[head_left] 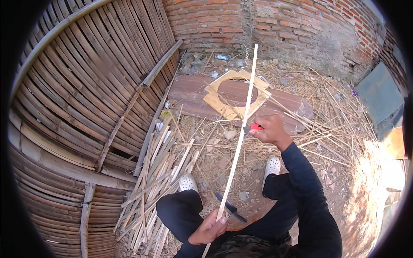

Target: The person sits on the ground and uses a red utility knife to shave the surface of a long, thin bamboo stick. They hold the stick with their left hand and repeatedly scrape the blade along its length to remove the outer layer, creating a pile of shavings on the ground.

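A long, pale bamboo strip (235,157) slants up and away from my lap across the middle of the view. My left hand (209,228) is closed round its lower part, near my left thigh. Farther up, my right hand (271,129) grips a red-handled knife (257,127), whose short blade lies against the strip. The fingers hide most of the handle. On the ground between my feet lies a dark, long-bladed knife (231,207), apart from both hands.
A pile of split bamboo strips (159,176) lies to my left beside a bamboo slat wall (86,86). Ahead, a wooden frame with a round hole (212,92) rests on a brown board (185,92). A brick wall (292,30) stands behind; shavings litter the ground.
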The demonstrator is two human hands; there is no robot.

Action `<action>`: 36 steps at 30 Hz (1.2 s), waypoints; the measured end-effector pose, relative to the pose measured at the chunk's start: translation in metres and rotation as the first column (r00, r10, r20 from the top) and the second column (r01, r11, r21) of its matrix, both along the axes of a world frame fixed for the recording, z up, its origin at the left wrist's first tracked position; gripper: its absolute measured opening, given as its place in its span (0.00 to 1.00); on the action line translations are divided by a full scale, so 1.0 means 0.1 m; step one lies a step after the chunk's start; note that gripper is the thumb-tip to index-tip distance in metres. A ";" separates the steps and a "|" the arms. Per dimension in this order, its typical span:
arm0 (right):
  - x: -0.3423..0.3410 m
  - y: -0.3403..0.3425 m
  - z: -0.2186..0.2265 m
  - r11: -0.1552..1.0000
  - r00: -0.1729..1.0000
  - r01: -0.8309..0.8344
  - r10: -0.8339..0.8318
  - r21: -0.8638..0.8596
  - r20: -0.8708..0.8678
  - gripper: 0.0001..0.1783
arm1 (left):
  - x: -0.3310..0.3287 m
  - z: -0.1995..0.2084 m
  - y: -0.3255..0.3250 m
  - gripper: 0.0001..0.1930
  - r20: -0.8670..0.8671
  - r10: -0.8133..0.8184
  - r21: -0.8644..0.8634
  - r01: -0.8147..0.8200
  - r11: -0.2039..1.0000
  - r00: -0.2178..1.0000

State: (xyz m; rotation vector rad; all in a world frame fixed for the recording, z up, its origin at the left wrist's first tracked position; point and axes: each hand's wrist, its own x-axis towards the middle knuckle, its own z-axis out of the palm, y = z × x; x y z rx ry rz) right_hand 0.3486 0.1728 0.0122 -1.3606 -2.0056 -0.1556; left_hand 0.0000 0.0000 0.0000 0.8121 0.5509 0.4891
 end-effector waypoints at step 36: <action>1.39 0.51 -0.10 0.682 0.677 0.716 -0.730 -0.149 -0.090 0.32 | -0.69 -0.01 -1.02 0.20 -0.522 -0.122 0.382 0.360 0.851 0.844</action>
